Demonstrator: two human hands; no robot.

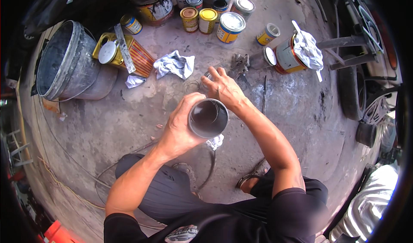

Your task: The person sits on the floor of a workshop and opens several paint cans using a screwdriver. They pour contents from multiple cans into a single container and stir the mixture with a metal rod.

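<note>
My left hand (178, 118) is wrapped around an open, round grey cup (208, 118), its mouth facing up at me and its inside dark grey. Past the cup, my right hand (224, 89) reaches over the floor with its fingers curled. Between its thumb and fingers shows a small, greyish round edge, too hidden to name. Just right of those fingertips lies a dark metal tool (241, 63), its kind unclear. A crumpled white rag (175, 65) rests to the left of my right hand, and a smaller white scrap (214, 142) peeks out below the cup.
Several paint cans, one with a yellow lid (208, 15), stand at the back. At left are a large dirty bucket (64, 62) and a striped square tin (140, 60). A rag-topped can (286, 56) stands right, near a tyre (352, 92). A hose (209, 170) crosses the floor near my feet.
</note>
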